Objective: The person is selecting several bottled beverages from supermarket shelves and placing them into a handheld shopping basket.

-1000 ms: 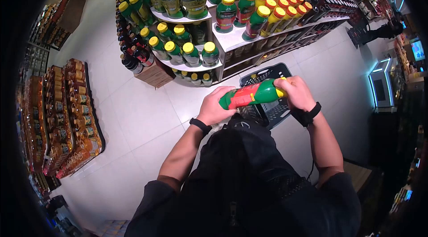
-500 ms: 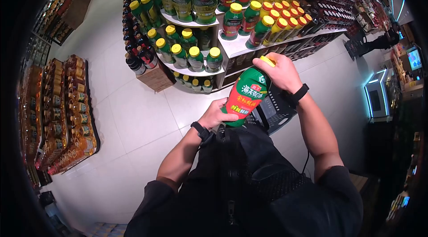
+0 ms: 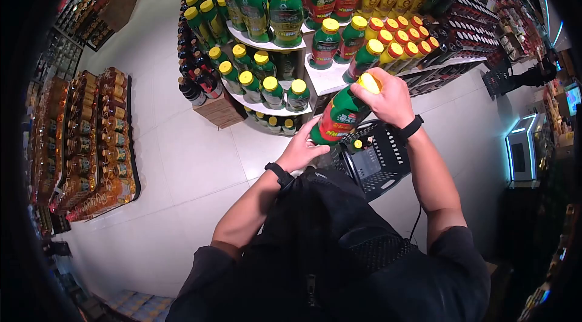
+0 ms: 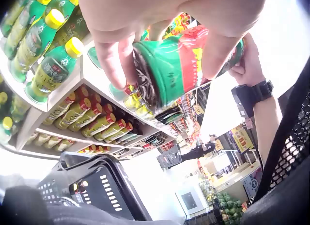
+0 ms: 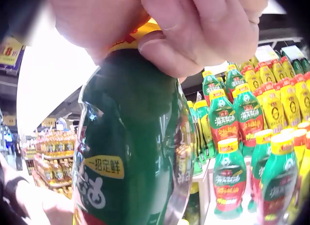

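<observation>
Head view: right hand grips the green bottle near its cap, left hand holds its bottom. Probably heavy, slippery.

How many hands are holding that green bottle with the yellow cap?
2. The left hand grips the base of the green bottle from below. The right hand grips its top, at the yellow cap. No other hand touches it.
</observation>
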Tool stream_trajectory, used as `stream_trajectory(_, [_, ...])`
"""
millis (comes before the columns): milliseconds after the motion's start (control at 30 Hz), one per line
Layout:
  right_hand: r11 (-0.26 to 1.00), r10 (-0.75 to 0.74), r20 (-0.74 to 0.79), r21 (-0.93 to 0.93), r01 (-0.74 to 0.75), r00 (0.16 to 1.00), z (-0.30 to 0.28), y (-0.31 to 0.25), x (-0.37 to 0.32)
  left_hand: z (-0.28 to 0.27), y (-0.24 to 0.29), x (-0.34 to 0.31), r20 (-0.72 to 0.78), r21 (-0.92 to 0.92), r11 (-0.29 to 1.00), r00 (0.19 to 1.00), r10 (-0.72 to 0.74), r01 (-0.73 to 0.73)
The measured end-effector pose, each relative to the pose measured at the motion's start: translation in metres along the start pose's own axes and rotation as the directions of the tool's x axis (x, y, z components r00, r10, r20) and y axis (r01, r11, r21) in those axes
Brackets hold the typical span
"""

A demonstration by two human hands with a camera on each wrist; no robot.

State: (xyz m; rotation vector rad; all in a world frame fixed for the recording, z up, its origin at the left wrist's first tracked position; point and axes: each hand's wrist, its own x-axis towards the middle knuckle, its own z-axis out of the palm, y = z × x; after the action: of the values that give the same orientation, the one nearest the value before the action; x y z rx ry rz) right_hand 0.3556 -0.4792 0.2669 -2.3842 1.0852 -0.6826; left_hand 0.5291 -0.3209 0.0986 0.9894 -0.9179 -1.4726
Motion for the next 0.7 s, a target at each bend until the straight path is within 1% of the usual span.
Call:
stream_trajectory(33, [0.997, -0.065, -0.024, -0.044, 0.064, 0.998, 0.002, 0.008, 0.010, -0.006, 0.001, 0.009, -0.066, 0.326, 0.945, 0.998, -0.019, 0.040])
stream_trajectory(67, [0.987, -0.125, -0.073, -0.113, 0.116, 0.990, 0.006, 0.013, 0.017, -0.009, 0.000, 0.016, -0.072, 0.351, 0.936, 0.997, 0.004, 0.022])
stream_trajectory(100, [0.974, -0.151, -0.094, -0.182, 0.132, 0.984, 0.011, 0.022, 0.028, -0.007, 0.008, 0.024, -0.078, 0.377, 0.926, 0.997, 0.026, 0.005])
stream_trajectory(167, [0.955, -0.166, -0.096, -0.264, 0.136, 0.981, 0.013, 0.032, 0.059, -0.016, 0.010, 0.050, -0.080, 0.370, 0.929, 0.997, 0.023, 0.008])
stream_trajectory(233, [0.948, -0.198, -0.123, -0.276, 0.157, 0.973, 0.026, 0.057, 0.084, -0.020, 0.013, 0.063, -0.124, 0.390, 0.917, 0.992, -0.032, 0.078])
stream_trajectory(300, [0.949, -0.183, -0.104, -0.280, 0.147, 0.978, 0.041, 0.081, 0.102, -0.029, 0.001, 0.060, -0.194, 0.355, 0.905, 0.965, -0.175, 0.236])
stream_trajectory(333, [0.943, -0.195, -0.099, -0.291, 0.159, 0.976, 0.042, 0.087, 0.112, -0.036, -0.006, 0.058, -0.203, 0.379, 0.907, 0.973, -0.113, 0.184])
stream_trajectory(367, [0.938, -0.207, -0.094, -0.302, 0.171, 0.974, 0.044, 0.094, 0.122, -0.047, -0.012, 0.057, -0.232, 0.428, 0.877, 0.965, -0.124, 0.216])
stream_trajectory(433, [0.934, -0.227, -0.062, -0.296, 0.199, 0.972, 0.052, 0.107, 0.135, -0.060, -0.012, 0.032, -0.348, 0.459, 0.816, 0.916, -0.199, 0.351])
stream_trajectory(500, [0.937, -0.204, 0.004, -0.289, 0.197, 0.979, 0.058, 0.117, 0.143, -0.077, -0.024, -0.001, -0.484, 0.308, 0.769, 0.788, -0.380, 0.560])
stream_trajectory(533, [0.937, -0.194, 0.039, -0.290, 0.197, 0.980, 0.062, 0.123, 0.147, -0.091, -0.048, -0.026, -0.512, 0.297, 0.842, 0.819, -0.258, 0.450])
stream_trajectory(567, [0.934, -0.193, 0.055, -0.296, 0.201, 0.980, 0.067, 0.128, 0.148, -0.096, -0.047, -0.044, -0.569, 0.252, 0.801, 0.753, -0.331, 0.543])
stream_trajectory(600, [0.936, -0.208, 0.061, -0.277, 0.217, 0.976, 0.070, 0.132, 0.149, -0.098, -0.051, -0.064, -0.609, 0.184, 0.790, 0.699, -0.375, 0.585])
stream_trajectory(633, [0.938, -0.223, 0.066, -0.258, 0.232, 0.973, 0.073, 0.135, 0.148, -0.099, -0.053, -0.083, -0.644, 0.112, 0.776, 0.640, -0.419, 0.620])
stream_trajectory(700, [0.933, -0.244, 0.081, -0.252, 0.256, 0.967, 0.082, 0.141, 0.144, -0.100, -0.059, -0.116, -0.677, -0.068, 0.767, 0.535, -0.505, 0.638])
